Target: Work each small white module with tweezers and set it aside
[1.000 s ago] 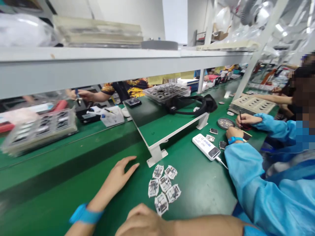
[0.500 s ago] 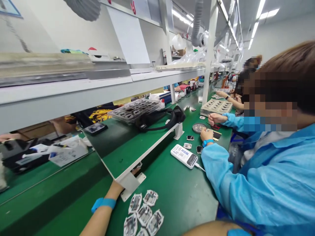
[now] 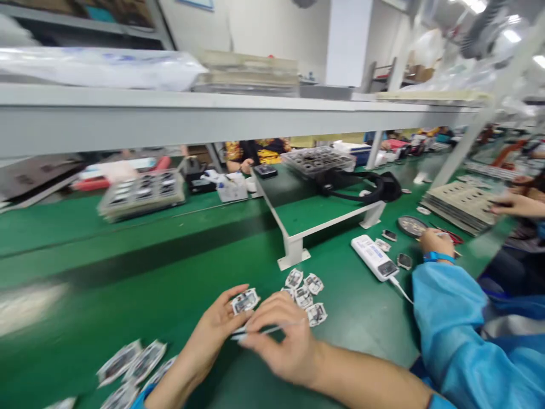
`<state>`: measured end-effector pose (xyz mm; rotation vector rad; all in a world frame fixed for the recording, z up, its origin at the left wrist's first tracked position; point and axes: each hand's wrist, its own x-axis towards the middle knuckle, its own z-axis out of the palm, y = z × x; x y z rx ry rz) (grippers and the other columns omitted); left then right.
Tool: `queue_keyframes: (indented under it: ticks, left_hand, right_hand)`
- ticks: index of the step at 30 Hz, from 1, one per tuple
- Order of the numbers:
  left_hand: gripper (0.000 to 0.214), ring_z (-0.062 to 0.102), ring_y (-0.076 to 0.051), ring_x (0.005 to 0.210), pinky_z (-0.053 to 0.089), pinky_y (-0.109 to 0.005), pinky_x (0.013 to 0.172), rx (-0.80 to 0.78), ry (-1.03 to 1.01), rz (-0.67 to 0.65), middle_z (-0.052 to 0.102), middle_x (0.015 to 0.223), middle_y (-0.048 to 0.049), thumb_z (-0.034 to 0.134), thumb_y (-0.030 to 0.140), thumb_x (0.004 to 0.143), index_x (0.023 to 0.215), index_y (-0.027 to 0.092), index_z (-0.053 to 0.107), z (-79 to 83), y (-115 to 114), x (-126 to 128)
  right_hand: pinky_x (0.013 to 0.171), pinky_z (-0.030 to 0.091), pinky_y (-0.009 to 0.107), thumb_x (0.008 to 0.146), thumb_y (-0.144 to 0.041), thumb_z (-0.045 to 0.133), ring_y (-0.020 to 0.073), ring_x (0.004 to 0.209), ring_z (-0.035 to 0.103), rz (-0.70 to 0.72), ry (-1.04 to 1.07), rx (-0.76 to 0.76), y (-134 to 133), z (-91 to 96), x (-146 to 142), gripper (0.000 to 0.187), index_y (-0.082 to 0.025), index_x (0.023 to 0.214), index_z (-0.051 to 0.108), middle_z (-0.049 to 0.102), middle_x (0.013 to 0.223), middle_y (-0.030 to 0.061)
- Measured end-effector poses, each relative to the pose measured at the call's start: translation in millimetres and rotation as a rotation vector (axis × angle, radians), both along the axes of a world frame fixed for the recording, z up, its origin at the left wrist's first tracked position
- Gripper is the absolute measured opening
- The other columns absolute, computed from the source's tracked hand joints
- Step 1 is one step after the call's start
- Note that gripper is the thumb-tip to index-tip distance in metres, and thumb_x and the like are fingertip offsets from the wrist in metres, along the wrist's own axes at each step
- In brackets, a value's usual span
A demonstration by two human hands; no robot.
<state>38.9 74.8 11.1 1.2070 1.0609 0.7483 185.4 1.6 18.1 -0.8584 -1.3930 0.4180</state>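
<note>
Head view, left hand [image 3: 213, 325] pinching part [image 3: 245, 301], right hand [image 3: 289, 341] curled

Casings [image 3: 145, 362] are lying on the desk [image 3: 170, 284] in two groups, at the frame's lower left and just right of lower centre; another casing [image 3: 246, 301] is sitting between them in the left fingers [image 3: 227, 295]. Behind the right group, a stand [image 3: 330, 221] is carrying a tray [image 3: 317, 160] and, before it, a headset [image 3: 387, 186]. Stacked trays [image 3: 460, 205] are resting at right; a shelf [image 3: 238, 122] is spanning the upper frame.

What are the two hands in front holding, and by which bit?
The left hand holds a white-framed part by its edges; the right hand pinches a blurry thin tool between thumb and fingers.
</note>
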Motion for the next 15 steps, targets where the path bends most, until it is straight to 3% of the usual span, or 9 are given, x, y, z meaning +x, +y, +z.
queue_keyframes:
  ticks: [4, 7, 10, 15]
  left_hand:
    - [0.051, 0.064, -0.018, 0.064, 0.046, -0.024, 0.053, -0.022, 0.032, 0.038, 0.073, 0.073, -0.0009, 0.084, 0.036, 0.062, 0.106, 0.018, 0.065, -3.0, -41.9, -25.0]
    - [0.046, 0.066, -0.019, 0.069, 0.049, -0.026, 0.060, -0.023, 0.034, 0.022, 0.075, 0.078, -0.0023, 0.083, 0.033, 0.061, 0.101, 0.019, 0.065, -10.9, -59.0, -35.7]
    - [0.040, 0.068, -0.022, 0.079, 0.052, -0.029, 0.070, 0.014, 0.041, 0.004, 0.076, 0.086, -0.0050, 0.077, 0.031, 0.066, 0.101, 0.018, 0.065, -18.0, -67.9, -42.2]
    - [0.036, 0.067, -0.022, 0.075, 0.052, -0.030, 0.067, 0.088, 0.112, -0.022, 0.075, 0.086, -0.0044, 0.070, 0.030, 0.072, 0.106, 0.017, 0.065, -23.7, -73.6, -45.4]
  right_hand:
    - [0.073, 0.053, 0.035, 0.083, -0.021, 0.069, 0.0206, 0.074, 0.069, 0.005, 0.112, -0.184, -0.3, -6.2, -1.8, 0.004, -0.020, 0.079, 0.070, 0.074, 0.076, 0.0059]
    - [0.073, 0.053, 0.034, 0.083, -0.019, 0.069, 0.0203, 0.075, 0.069, 0.070, 0.085, -0.270, -4.7, -14.3, -8.3, 0.003, -0.019, 0.081, 0.070, 0.073, 0.077, 0.0056]
    - [0.073, 0.053, 0.034, 0.082, -0.017, 0.070, 0.0201, 0.076, 0.069, 0.130, 0.042, -0.254, -7.0, -20.8, -14.8, 0.003, -0.020, 0.083, 0.070, 0.073, 0.078, 0.0048]
    - [0.073, 0.053, 0.033, 0.081, -0.014, 0.071, 0.0196, 0.077, 0.068, 0.164, -0.008, -0.222, -6.4, -24.5, -21.1, 0.009, -0.022, 0.085, 0.071, 0.074, 0.079, 0.0041]
